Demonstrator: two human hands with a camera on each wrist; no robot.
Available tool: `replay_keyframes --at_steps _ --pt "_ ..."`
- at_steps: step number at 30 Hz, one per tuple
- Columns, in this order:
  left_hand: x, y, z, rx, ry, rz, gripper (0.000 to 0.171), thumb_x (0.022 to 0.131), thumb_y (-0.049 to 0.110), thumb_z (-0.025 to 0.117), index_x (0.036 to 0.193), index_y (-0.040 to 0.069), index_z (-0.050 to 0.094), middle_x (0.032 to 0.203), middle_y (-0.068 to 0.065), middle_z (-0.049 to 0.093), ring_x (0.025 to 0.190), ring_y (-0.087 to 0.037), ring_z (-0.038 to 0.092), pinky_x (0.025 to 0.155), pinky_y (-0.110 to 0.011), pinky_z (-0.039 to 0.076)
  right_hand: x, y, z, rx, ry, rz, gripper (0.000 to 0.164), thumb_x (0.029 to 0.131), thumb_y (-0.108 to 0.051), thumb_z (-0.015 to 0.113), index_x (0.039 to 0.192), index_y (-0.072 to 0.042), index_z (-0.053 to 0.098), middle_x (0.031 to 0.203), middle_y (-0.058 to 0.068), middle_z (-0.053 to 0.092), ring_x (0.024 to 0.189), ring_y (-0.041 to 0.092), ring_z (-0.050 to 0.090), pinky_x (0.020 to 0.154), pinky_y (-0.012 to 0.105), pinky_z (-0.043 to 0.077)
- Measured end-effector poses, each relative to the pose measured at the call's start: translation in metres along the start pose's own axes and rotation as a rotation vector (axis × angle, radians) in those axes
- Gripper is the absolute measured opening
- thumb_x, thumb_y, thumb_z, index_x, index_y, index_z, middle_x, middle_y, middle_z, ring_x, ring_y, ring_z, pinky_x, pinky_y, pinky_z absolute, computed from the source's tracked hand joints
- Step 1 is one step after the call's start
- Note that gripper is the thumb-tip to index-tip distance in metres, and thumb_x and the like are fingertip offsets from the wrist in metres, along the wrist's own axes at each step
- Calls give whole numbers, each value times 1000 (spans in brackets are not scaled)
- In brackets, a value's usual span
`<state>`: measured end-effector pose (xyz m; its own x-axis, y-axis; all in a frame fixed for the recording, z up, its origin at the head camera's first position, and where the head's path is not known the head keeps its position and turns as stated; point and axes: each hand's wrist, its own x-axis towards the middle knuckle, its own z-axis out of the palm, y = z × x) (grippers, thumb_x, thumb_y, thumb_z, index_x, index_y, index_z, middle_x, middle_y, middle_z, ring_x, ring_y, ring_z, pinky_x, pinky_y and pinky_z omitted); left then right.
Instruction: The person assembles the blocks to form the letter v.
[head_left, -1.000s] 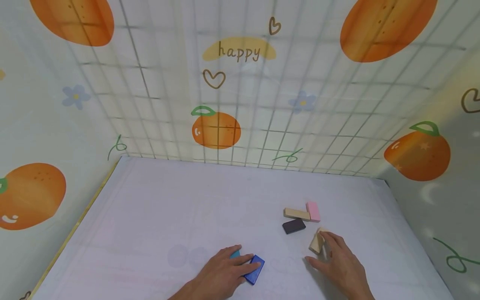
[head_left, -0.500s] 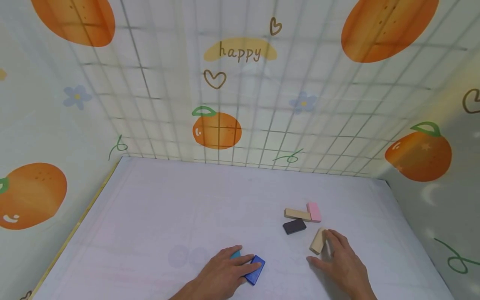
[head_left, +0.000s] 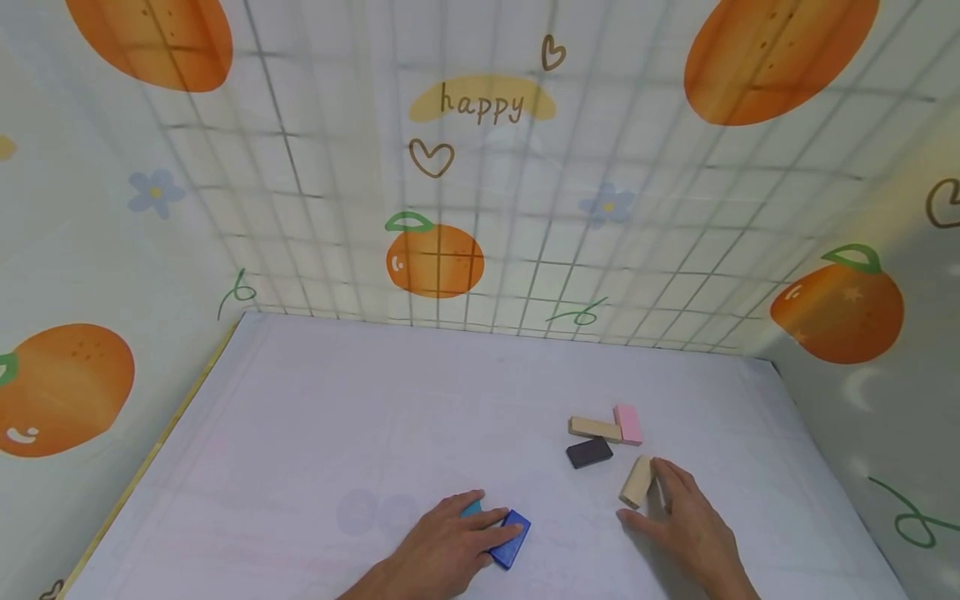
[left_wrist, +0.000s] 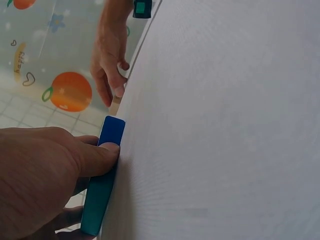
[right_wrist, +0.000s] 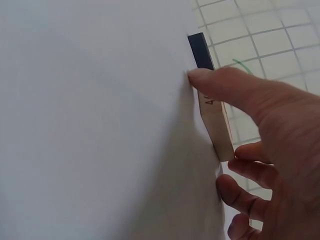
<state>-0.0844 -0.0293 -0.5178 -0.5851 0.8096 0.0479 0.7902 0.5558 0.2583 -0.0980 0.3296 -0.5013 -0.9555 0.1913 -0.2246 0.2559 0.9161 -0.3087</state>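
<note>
My left hand (head_left: pixel 448 546) rests with fairly straight, spread fingers over a dark blue block (head_left: pixel 512 548) and a teal block (head_left: pixel 470 509) mostly hidden under it. In the left wrist view, the thumb lies against the side of the blue block (left_wrist: pixel 112 127), beside the teal one (left_wrist: pixel 97 202). To the right, my right hand (head_left: pixel 692 527) stands around a plain wooden block (head_left: pixel 637 483) lying flat. Its index fingertip is at the block's far right edge, perhaps touching; the thumb is apart. Printed marks show on the wooden block (right_wrist: pixel 215 122) in the right wrist view.
Beyond the right hand lie a black block (head_left: pixel 589 452), another wooden block (head_left: pixel 594 428) and a pink block (head_left: pixel 627 424), close together. A white tabletop (head_left: pixel 360 400) runs back to printed fabric walls (head_left: pixel 330 275) with orange drawings.
The right hand's index finger has slid off the top of the near wooden block to its right side, and the hand has shifted slightly right. The left hand stays put.
</note>
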Motion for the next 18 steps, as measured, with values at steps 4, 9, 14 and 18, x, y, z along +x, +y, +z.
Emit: replay_keyframes --at_steps 4,9,14,18 --pt "1 -1 0 -3 -13 0 54 101 29 63 152 33 47 149 6 52 140 -25 46 112 -42 39 -1 0 -2 10 9 -11 117 71 -67 80 149 6 34 148 35 34 117 47 54 92 64 47" --pt "1 -1 0 -5 -29 -5 53 102 29 63 152 33 46 150 6 51 140 -25 45 112 -43 39 1 -1 -3 30 -8 24 117 71 -66 82 150 5 33 147 35 34 110 44 56 90 62 49" --pt "1 -1 0 -5 -41 -16 54 102 31 63 153 34 46 151 8 51 141 -24 44 112 -42 38 3 0 -2 37 -5 31 116 71 -65 83 149 5 34 145 35 35 101 39 60 85 57 53" --pt "2 0 0 -10 -59 -34 55 102 33 62 153 36 44 151 10 50 141 -23 43 113 -41 37 3 1 -2 37 8 17 113 72 -63 83 149 5 35 144 34 38 97 36 61 82 54 54"
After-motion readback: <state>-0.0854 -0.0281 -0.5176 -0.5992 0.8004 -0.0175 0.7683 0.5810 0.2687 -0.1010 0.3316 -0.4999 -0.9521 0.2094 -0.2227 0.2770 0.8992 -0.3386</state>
